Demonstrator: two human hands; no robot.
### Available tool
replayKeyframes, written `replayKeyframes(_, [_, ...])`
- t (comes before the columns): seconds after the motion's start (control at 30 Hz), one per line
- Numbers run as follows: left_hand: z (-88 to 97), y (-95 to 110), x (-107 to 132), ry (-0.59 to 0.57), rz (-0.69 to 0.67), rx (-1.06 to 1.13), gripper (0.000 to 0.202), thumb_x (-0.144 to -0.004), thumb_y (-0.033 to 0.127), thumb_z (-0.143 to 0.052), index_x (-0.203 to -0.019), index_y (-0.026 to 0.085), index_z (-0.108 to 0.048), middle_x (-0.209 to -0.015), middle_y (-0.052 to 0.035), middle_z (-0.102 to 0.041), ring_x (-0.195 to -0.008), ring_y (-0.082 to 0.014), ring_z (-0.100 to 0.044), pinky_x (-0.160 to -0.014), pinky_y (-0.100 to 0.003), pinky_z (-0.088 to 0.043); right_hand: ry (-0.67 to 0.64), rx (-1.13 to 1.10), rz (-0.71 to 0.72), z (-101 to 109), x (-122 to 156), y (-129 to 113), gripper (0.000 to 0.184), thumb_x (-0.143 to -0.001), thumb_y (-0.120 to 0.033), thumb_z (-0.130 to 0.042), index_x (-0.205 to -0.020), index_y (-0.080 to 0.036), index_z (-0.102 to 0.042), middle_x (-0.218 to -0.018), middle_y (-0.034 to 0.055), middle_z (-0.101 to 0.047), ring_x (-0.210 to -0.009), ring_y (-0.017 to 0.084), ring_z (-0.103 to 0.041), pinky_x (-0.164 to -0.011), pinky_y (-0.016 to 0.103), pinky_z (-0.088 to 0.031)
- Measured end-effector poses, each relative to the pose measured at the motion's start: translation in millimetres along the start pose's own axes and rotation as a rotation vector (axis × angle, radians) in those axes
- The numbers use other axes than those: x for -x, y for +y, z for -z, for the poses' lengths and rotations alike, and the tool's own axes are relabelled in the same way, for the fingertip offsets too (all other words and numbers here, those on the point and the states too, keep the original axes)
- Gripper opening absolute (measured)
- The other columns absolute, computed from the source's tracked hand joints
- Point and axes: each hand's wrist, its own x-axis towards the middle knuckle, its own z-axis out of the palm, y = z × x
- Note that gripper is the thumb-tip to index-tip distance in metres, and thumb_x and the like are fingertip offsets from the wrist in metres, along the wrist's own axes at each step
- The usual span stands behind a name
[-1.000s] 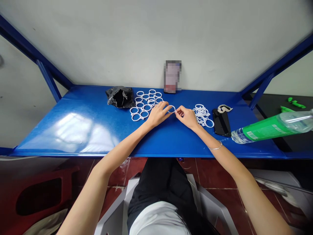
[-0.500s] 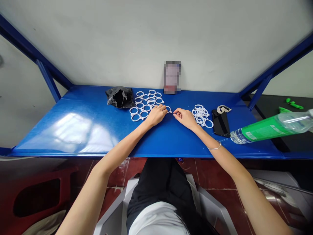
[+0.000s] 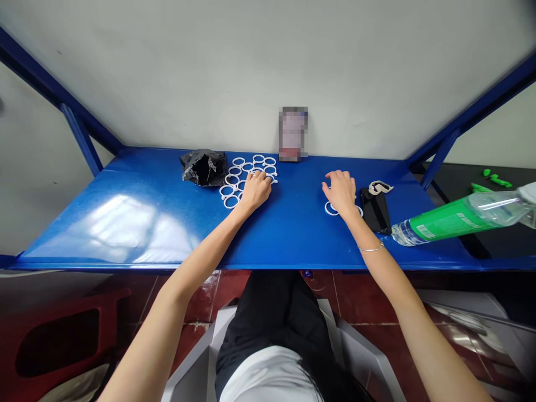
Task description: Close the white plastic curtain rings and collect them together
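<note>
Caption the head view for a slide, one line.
Left hand over white rings, right hand over a second ring group, on a blue table.

Left hand (image 3: 256,191): Fingers curl down over white rings (image 3: 248,171) spread left of the blue table's (image 3: 293,234) middle, toward its far edge; whether they grip one is hidden.
Right hand (image 3: 341,190): It arches above a second ring cluster (image 3: 326,209), right of middle, thumb apart from the fingers, a bangle (image 3: 372,249) on the forearm.
Black bag (image 3: 196,167): Crumpled, it sits left of the spread rings, near the far edge.
Far edge: A pixelated panel (image 3: 293,134) stands upright by the wall (image 3: 201,72).
Right end: A black phone (image 3: 376,211) lies beside the cluster; a green-labelled bottle (image 3: 456,218) extends past the right edge.
</note>
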Motion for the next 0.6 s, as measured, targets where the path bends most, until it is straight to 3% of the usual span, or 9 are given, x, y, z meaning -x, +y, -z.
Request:
replayKeyframes(0.13, [2.2,4,0,0.027,-0.014,-0.001,0.028,-0.096,0.017,-0.040,-0.098,0.014,-0.067,-0.105,-0.0166,-0.065,-0.104,-0.0321,-0.057,-0.084,-0.043,-0.041,-0.049,0.072,-0.123,-2,-5,24,0.029,-0.094,-0.031,-0.044,-0.098,-0.011,-0.065,-0.112,0.0239,-0.063,-0.111,0.041,-0.052,-0.087,0.054,-0.040])
replayKeyframes(0.27, [3.7,8,1,0.064,-0.036,0.019,0.027,-0.096,0.017,-0.039,-0.097,0.014,-0.067,-0.104,-0.0151,-0.065,-0.102,-0.0304,-0.057,-0.083,-0.041,-0.041,-0.062,0.068,-0.140,-3,-6,27,0.031,-0.094,-0.026,-0.039,-0.084,-0.013,-0.065,-0.100,0.0230,-0.066,-0.102,0.040,-0.056,-0.085,0.055,-0.040])
replayKeyframes(0.6, [0.2,10,2,0.086,-0.075,0.080,0.024,-0.096,0.018,-0.043,-0.097,0.014,-0.067,-0.103,-0.0140,-0.065,-0.100,-0.0289,-0.058,-0.081,-0.040,-0.042,0.108,-0.081,-0.167,7,-9,26,0.022,-0.094,-0.028,-0.043,-0.083,-0.017,-0.059,-0.090,0.0177,-0.068,-0.094,0.035,-0.059,-0.086,0.053,-0.042])
